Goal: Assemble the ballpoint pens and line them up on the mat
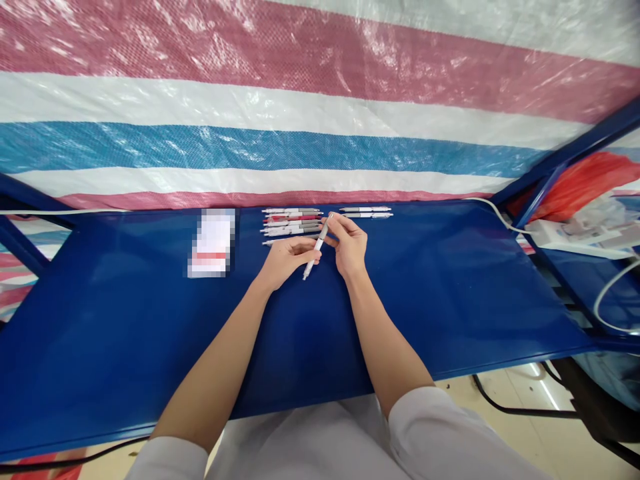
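Observation:
A white pen with a grey grip [317,252] slants between my two hands, above the blue table. My left hand [287,261] pinches its lower white barrel between thumb and fingers. At its upper, grey end, my right hand [349,245] closes its fingertips on the pen. Just beyond my left hand lies a column of several pens [290,224], mostly white and grey, one with red; my fingers hide part of them. To the right of that column, past my right hand, lie two more pens [367,213], side by side.
A blurred white item with a red band [211,243] lies left on the blue table [125,320]. Striped plastic sheeting [300,147] hangs behind. At right are a white power strip [575,238], a cable [493,208], a red bag [585,183] and blue frame posts [575,153].

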`<state>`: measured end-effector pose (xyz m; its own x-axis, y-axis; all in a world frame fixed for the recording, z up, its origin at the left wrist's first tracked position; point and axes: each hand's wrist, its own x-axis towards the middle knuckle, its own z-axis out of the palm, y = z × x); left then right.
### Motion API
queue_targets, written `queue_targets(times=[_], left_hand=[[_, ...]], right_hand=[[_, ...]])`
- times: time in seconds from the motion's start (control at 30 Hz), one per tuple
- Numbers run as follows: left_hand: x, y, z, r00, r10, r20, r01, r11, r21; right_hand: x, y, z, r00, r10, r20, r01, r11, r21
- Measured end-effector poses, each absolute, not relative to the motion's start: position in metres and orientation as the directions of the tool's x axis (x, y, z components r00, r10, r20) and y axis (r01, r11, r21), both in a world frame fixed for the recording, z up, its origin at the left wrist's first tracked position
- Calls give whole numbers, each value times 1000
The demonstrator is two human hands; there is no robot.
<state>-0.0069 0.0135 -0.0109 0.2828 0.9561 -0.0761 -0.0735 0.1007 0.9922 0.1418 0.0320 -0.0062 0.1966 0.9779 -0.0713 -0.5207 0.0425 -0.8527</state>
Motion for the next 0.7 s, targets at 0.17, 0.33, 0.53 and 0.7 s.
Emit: queue_targets(times=[0.17, 0.33, 0.53, 0.7], left_hand=[[-13, 15, -9, 381, 907, -177, -65, 217, 974], [-15, 17, -8, 420, 886, -198, -101, 262, 960], [-8, 14, -6, 299, 950, -86, -15, 95, 995], [-7, 15, -6, 296, 951, -88, 4, 90, 996]], right_hand=[[144, 29, -4, 149, 984, -99, -522, -7, -853], [145, 29, -1, 95, 989, -110, -583, -34, -812], [144, 30, -2, 139, 985, -102, -567, -6, -824], [145, 30, -3, 151, 984, -90, -501, -2, -865]])
